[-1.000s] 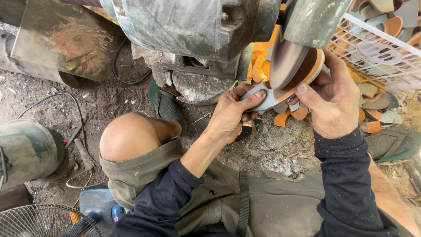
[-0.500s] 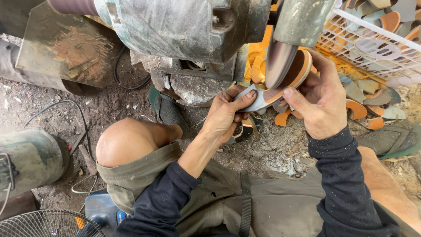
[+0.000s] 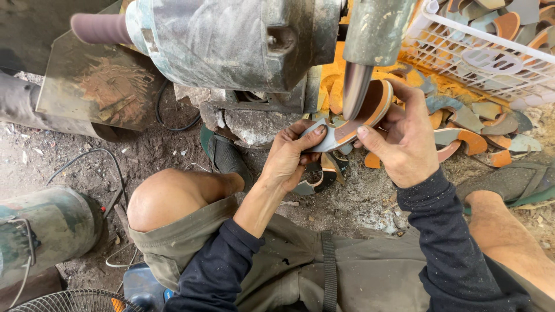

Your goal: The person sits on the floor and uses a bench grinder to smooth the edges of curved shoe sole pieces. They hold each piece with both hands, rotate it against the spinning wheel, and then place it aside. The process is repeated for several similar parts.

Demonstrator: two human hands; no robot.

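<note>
I've got both hands clamped on the sole piece [image 3: 354,124], left hand [image 3: 289,159] at 8 o'clock, right hand [image 3: 404,144] at 3; I'd keep light, even pressure vs the grinding wheel [image 3: 354,89], fingertips clear.

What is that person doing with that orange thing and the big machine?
A seated person holds an orange and grey shoe-sole piece in both hands. The left hand grips its grey end and the right hand its orange end, pressing it against the grinding wheel of a dusty machine. More such pieces lie on the ground and in a white basket.
</note>
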